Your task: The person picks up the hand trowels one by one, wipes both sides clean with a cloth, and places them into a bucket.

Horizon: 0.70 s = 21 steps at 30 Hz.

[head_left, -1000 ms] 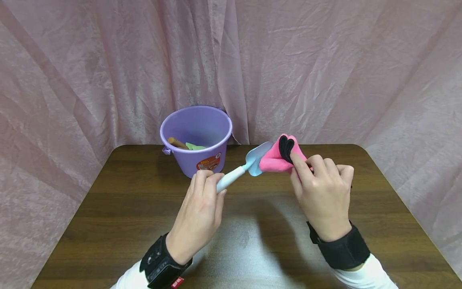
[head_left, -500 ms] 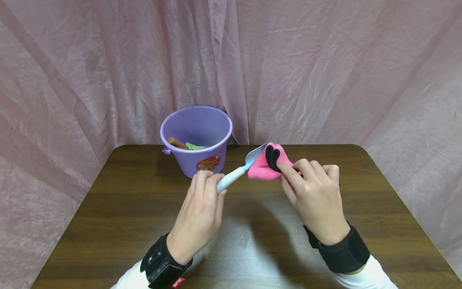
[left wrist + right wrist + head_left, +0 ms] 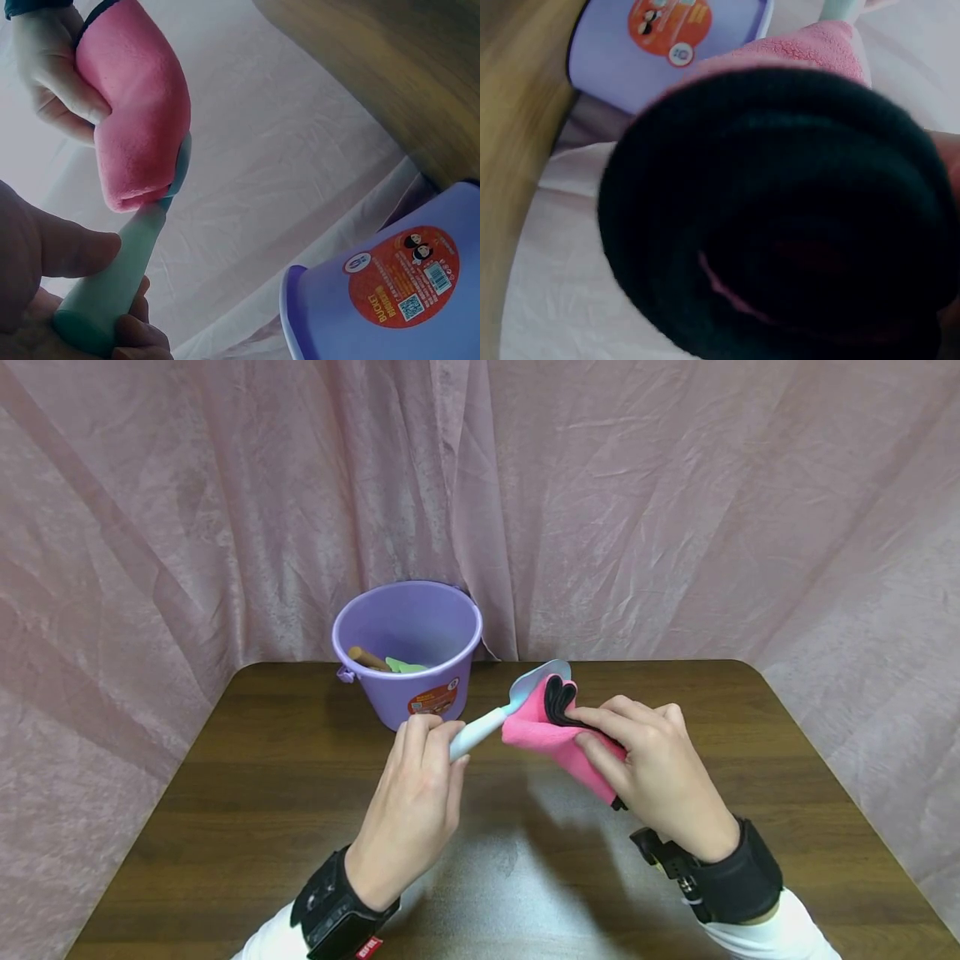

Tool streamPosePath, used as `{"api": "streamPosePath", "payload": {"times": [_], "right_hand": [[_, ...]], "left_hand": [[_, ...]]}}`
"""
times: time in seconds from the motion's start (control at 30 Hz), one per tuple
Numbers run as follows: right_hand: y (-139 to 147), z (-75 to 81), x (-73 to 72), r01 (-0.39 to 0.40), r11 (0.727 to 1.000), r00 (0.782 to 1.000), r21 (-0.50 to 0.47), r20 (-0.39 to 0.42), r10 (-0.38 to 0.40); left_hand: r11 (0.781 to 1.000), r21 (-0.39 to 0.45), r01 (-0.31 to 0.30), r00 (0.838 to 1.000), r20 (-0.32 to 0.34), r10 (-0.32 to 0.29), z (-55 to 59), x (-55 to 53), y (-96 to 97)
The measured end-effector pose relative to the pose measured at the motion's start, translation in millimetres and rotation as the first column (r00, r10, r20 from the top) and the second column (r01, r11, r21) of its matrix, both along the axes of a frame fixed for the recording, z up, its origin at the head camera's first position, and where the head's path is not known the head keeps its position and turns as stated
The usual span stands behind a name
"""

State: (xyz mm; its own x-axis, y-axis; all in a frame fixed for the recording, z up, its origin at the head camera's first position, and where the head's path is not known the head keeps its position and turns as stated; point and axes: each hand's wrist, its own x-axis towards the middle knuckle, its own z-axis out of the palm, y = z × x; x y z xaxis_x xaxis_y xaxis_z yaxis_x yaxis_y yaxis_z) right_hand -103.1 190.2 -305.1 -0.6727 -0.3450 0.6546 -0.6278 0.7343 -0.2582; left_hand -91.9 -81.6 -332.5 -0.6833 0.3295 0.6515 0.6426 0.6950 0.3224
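Observation:
My left hand (image 3: 411,806) grips the pale handle of a small light-blue trowel (image 3: 478,732). The trowel slants up and to the right, above the table. In my right hand (image 3: 660,768) is a folded pink cloth (image 3: 547,737) with black edging, pinched between thumb and fingers. The cloth lies against the trowel's blade and covers much of it; the blade's upper edge shows past the fold. In the left wrist view the cloth (image 3: 142,97) reaches down to the top of the handle (image 3: 112,277). Its black edging (image 3: 780,105) fills much of the right wrist view.
A purple bucket (image 3: 375,689) with an orange label stands at the table's back edge, left of the trowel. Inside it are a brown stick-like handle (image 3: 369,658) and a green item (image 3: 405,666). A pink curtain (image 3: 637,510) hangs behind the wooden table (image 3: 247,777).
My right hand has moved the cloth left and down along the trowel's blade, toward the handle. The cloth has turned, and more of its length now hangs below the fingers. The left hand stays put.

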Motion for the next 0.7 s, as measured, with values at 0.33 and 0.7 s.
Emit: {"api": "streamPosePath", "payload": {"times": [0.33, 0.7], "right_hand": [[3.7, 1.6, 1.4, -0.112, 0.991, 0.979, -0.073, 0.165, 0.123], [2.9, 2.0, 0.7, -0.142, 0.985, 0.972, -0.100, 0.175, 0.158]], "left_hand": [[1.000, 0.007, -0.002, 1.000, -0.005, 0.002, 0.4, 0.1, -0.3], [1.000, 0.019, -0.005, 1.000, -0.001, 0.005, 1.5, -0.5, -2.2]]}}
